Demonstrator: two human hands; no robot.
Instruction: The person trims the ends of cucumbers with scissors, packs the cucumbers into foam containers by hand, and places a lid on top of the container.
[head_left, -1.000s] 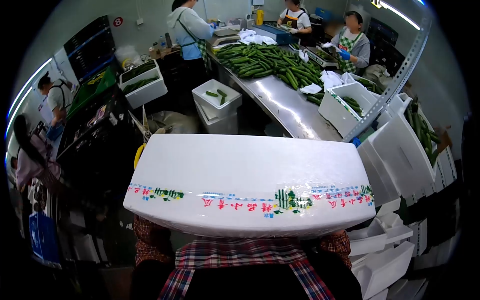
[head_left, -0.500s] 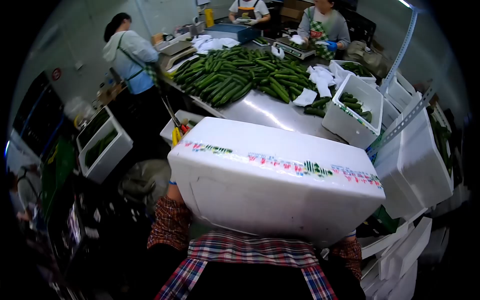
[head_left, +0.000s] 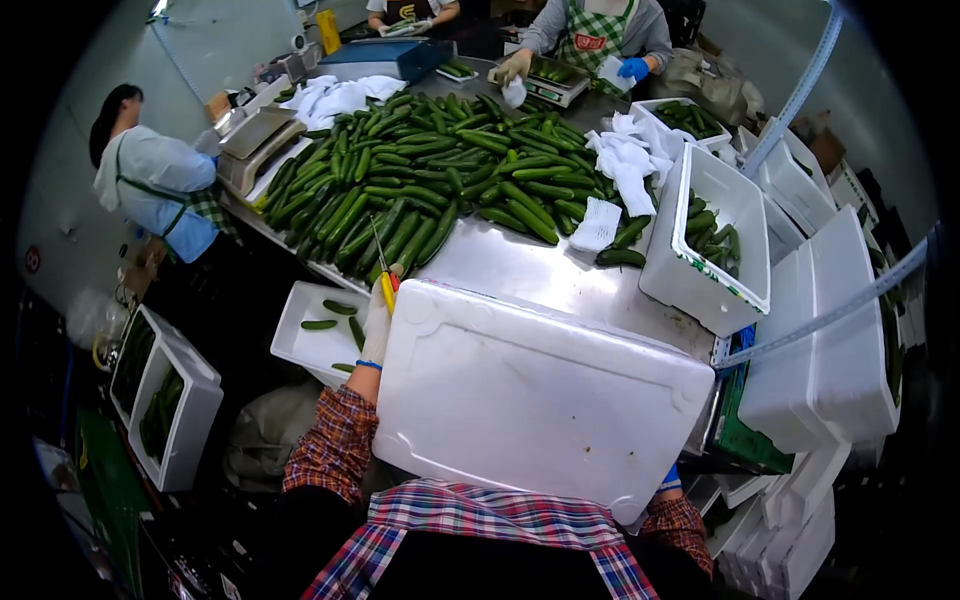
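Observation:
A large white foam box (head_left: pixel 545 390) is held tilted in front of my apron, its broad ridged face turned up toward me. At its left edge my left hand (head_left: pixel 377 322), in a pale glove, grips the box and also has scissors (head_left: pixel 388 280) with yellow and red handles, the blades pointing away. My right hand (head_left: pixel 669 482) is at the lower right corner of the box; the box hides most of its fingers. Just beyond the box lies the steel table (head_left: pixel 500 255) with a big heap of cucumbers (head_left: pixel 400 180).
An open foam box (head_left: pixel 690 270) with cucumbers stands on the table's right side. Left of me is another foam box (head_left: pixel 300 345) holding a few cucumbers. Stacked boxes (head_left: pixel 815 340) and a metal post (head_left: pixel 795 95) are at the right. Three people work around the table.
The foam box has turned in my hands: its printed-tape side has tipped out of sight and a broad plain face now shows. My gloved left hand has come into view. The table appears nearer.

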